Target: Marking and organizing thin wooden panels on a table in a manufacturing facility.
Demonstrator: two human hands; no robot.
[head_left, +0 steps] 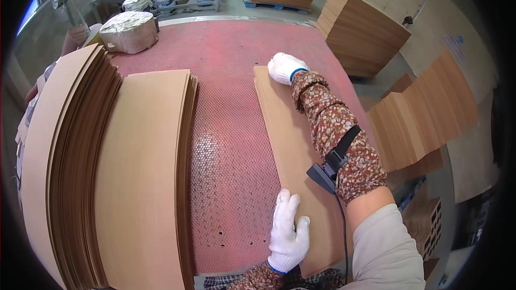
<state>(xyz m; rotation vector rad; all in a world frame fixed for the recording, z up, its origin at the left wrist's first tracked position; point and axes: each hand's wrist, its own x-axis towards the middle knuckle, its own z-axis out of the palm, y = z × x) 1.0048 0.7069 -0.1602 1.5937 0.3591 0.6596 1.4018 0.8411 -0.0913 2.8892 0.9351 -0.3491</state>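
Red mesh-patterned matting [231, 123] covers the worktable in the head view, with a broad bare strip running lengthwise between the piles at left and the long tan panel [285, 123] at right. More bare matting lies beyond the panel's far end, up to the table's pale far edge. The left hand [289, 233], in a white glove, rests with fingers spread and nothing clasped at the panel's near left edge. The right hand [286, 68], also gloved, is curled over the far end; its fingertips are hidden, so I cannot tell whether it grasps the panel. A strapped-on black device [325, 174] hangs from the right forearm over the panel, trailing a cable [344, 225]. A tall board stack [54, 129] and a lower board stack [142, 172] block the left side. Behind them sits a wrapped bundle [129, 32]; a large board pile [360, 32] stands beyond the table's right edge.
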